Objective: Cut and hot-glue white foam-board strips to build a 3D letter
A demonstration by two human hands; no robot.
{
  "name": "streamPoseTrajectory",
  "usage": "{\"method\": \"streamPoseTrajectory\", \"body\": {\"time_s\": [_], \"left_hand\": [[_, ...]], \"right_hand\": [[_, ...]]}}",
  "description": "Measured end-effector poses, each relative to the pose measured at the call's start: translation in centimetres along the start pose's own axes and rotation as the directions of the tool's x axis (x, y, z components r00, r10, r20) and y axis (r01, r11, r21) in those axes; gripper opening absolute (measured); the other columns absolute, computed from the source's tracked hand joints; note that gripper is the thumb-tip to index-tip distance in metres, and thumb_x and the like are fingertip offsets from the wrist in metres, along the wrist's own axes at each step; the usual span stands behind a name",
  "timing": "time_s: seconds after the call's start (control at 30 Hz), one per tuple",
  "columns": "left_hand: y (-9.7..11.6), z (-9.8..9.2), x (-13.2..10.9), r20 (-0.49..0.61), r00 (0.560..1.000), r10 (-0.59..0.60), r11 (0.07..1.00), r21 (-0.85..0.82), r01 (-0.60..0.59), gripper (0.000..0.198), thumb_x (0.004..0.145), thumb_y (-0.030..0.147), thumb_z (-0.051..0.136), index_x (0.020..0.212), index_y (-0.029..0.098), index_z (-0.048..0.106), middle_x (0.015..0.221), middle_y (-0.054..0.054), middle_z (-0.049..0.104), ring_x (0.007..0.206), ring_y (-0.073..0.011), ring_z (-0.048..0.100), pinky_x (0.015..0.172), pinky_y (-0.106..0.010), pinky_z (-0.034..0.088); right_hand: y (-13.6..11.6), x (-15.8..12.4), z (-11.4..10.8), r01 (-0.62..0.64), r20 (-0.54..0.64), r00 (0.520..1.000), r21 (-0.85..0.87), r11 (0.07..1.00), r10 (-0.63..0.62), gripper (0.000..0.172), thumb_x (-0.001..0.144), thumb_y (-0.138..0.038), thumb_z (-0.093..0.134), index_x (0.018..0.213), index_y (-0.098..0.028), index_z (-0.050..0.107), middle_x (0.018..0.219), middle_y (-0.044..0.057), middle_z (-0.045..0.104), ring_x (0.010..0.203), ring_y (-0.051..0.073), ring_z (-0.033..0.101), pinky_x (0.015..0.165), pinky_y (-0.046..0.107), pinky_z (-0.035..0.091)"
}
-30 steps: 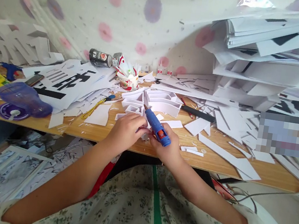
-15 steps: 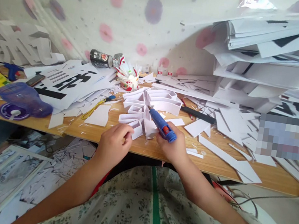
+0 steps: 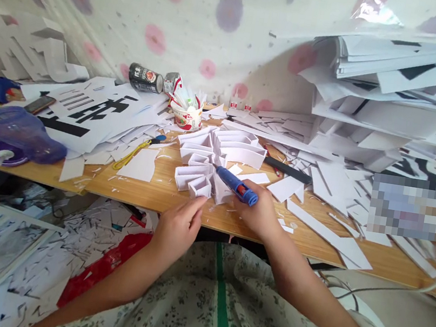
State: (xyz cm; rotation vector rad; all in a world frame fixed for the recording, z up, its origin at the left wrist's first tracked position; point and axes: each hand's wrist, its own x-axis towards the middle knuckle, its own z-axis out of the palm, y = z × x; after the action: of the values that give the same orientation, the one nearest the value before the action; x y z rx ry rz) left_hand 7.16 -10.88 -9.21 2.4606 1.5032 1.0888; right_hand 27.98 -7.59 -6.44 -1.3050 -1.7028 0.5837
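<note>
Indoors, littered wooden table (image 3: 139,194), flowered sheeting (image 3: 190,22) behind, hand-held blue glue gun (image 3: 233,183)

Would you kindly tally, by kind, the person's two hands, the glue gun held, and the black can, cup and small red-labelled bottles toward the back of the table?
Left hand and right hand: 2
Held glue gun: 1
Black can: 1
Cup: 1
Small bottles: 2
Total: 7

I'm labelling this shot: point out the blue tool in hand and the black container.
Blue tool (image 3: 232,180): head view, on its body.
Black container (image 3: 143,77): head view, on its side wall.
</note>
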Motion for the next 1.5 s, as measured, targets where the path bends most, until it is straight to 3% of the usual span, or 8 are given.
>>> {"method": "streamPoseTrajectory", "body": {"time_s": [0.2, 0.33, 0.57, 1.0, 1.5], "left_hand": [[0.9, 1.0, 0.1, 0.084, 0.986, -0.147, 0.971, -0.178, 0.160, 0.039, 0.089, 0.015, 0.046, 0.125, 0.017, 0.061, 0.112, -0.009, 0.073, 0.101, -0.0205, 0.071, 0.088, -0.032, 0.058], [0.8, 1.4, 0.5, 0.103, 0.980, -0.168, 0.961, -0.205, 0.186, 0.041, 0.087, 0.015, 0.047, 0.125, 0.014, 0.062, 0.113, -0.011, 0.073, 0.099, -0.0231, 0.071, 0.087, -0.035, 0.059], [0.5, 1.7, 0.5, 0.134, 0.970, -0.201, 0.930, -0.285, 0.232, 0.040, 0.089, 0.017, 0.047, 0.126, 0.019, 0.062, 0.112, -0.008, 0.074, 0.100, -0.0211, 0.071, 0.090, -0.035, 0.058], [0.5, 2.1, 0.4, 0.100, 0.980, -0.175, 0.928, -0.317, 0.198, 0.042, 0.088, 0.014, 0.045, 0.126, 0.016, 0.063, 0.111, -0.009, 0.074, 0.098, -0.0202, 0.072, 0.089, -0.033, 0.059], [1.2, 2.0, 0.8, 0.039, 0.998, -0.047, 0.991, -0.126, 0.051, 0.047, 0.081, 0.008, 0.043, 0.123, 0.007, 0.064, 0.102, -0.012, 0.076, 0.088, -0.0208, 0.073, 0.081, -0.028, 0.057]], "right_hand": [[1.1, 0.3, 0.9, -0.027, 0.046, 0.999, 0.092, 0.995, 0.023, 0.004, 0.071, -0.020, 0.058, 0.075, -0.021, 0.059, 0.068, -0.002, 0.060, 0.061, 0.015, 0.051, 0.060, 0.027, 0.039], [1.4, 0.2, 1.4, -0.070, 0.037, 0.997, 0.172, 0.983, 0.065, 0.005, 0.071, -0.023, 0.062, 0.075, -0.021, 0.060, 0.071, -0.001, 0.064, 0.062, 0.016, 0.055, 0.062, 0.029, 0.043], [1.5, 0.5, 2.6, -0.132, 0.021, 0.991, 0.265, 0.955, 0.132, 0.006, 0.069, -0.022, 0.066, 0.075, -0.022, 0.063, 0.071, -0.001, 0.066, 0.063, 0.018, 0.058, 0.064, 0.032, 0.047], [1.6, 0.6, 2.6, -0.143, 0.051, 0.990, 0.304, 0.942, 0.134, 0.008, 0.068, -0.025, 0.066, 0.075, -0.022, 0.063, 0.071, 0.000, 0.064, 0.065, 0.018, 0.058, 0.065, 0.033, 0.047], [2.1, 0.7, 2.8, -0.116, 0.037, 0.993, 0.253, 0.960, 0.110, 0.008, 0.068, -0.024, 0.064, 0.075, -0.022, 0.061, 0.073, 0.001, 0.066, 0.068, 0.020, 0.060, 0.070, 0.036, 0.049]]}}
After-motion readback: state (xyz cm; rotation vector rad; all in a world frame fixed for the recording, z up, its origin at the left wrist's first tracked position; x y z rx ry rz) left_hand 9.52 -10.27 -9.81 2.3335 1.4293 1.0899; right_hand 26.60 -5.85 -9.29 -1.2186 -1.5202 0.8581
